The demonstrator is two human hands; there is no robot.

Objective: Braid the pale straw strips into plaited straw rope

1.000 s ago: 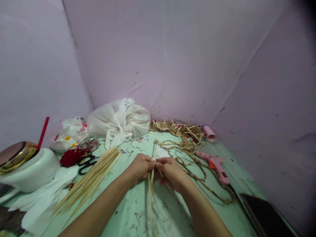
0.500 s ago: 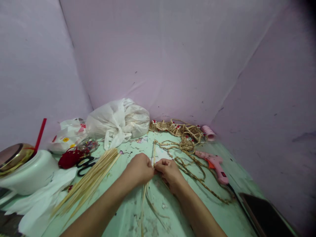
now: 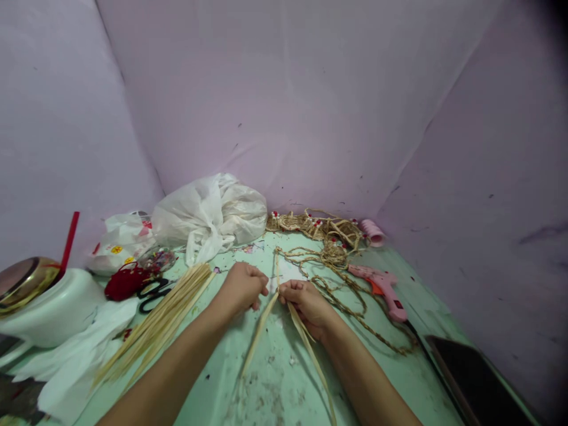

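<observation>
My right hand [image 3: 303, 302] pinches a pale dried-fibre braid where its loose strands [image 3: 261, 331] fan out toward me, some to the left and some under the palm. From that pinch the thin twisted cord [image 3: 278, 269] runs up to a knotted end on the green table [image 3: 270, 378]. Just left of it my left hand [image 3: 246, 287] is off the strands, its fingers apart and slightly curled. To its left lies a bundle of loose straw-coloured fibre strips [image 3: 171, 319]. Finished braided cord [image 3: 364, 322] loops over the table to the right.
A pink glue gun [image 3: 386, 289] and a dark phone-like slab [image 3: 474, 378] lie right. Woven pieces with red and white beads [image 3: 310, 225] and a pink spool [image 3: 371, 232] line the wall. Left are a white plastic bag [image 3: 213, 216], black scissors [image 3: 153, 294], red yarn [image 3: 126, 283] and a white pot [image 3: 57, 313].
My left hand has let go of the strands and moved up and left, its fingers opening. My right hand still pinches the braid; the loose strands now spread wider apart.
</observation>
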